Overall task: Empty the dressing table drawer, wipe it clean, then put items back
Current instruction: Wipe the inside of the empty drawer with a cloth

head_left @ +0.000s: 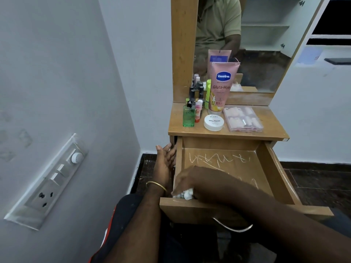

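Head view: my right hand (185,184) clutches a white cloth (187,194) in the open drawer (273,173), near-left corner; my left hand (164,160), fingers straight, rests against its left outer edge; toiletries crowd the tabletop (273,128).

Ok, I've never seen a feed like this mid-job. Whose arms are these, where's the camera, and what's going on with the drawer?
There is no machine: a person wears the camera on their head, looking down at their own hands. The right hand grips a crumpled white cloth in the near left corner of the open drawer, whose floor shows white streaks. The left hand, fingers straight, rests against the drawer's outer left side. On the tabletop stand a Vaseline tube, a green bottle, small bottles, a white jar and a clear pink case.
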Demonstrator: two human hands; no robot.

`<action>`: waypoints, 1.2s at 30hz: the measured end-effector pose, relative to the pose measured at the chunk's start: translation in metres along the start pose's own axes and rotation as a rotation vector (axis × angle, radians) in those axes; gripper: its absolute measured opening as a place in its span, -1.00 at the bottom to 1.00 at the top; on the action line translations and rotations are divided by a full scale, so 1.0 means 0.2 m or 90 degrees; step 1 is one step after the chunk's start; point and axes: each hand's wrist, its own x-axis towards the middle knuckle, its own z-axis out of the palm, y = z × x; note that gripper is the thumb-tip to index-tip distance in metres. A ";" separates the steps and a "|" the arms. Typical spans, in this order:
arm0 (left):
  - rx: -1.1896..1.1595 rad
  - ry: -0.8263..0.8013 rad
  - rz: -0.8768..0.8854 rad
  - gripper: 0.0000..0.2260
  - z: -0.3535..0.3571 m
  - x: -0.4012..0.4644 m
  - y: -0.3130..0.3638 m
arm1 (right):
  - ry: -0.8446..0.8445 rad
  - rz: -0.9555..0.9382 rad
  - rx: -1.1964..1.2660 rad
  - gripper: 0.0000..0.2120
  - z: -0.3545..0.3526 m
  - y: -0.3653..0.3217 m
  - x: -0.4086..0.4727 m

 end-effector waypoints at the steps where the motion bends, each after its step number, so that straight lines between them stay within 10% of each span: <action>1: 0.001 0.002 0.000 -0.19 0.00 0.00 0.00 | -0.008 -0.002 0.018 -0.73 0.00 0.02 -0.03; 23: 0.018 0.049 0.007 -0.29 -0.01 0.00 -0.01 | 0.182 0.140 -0.262 -0.62 -0.08 0.24 0.19; 36: 0.022 0.043 0.015 -0.15 0.00 0.02 -0.01 | 0.007 0.026 0.077 -0.67 0.06 0.14 -0.01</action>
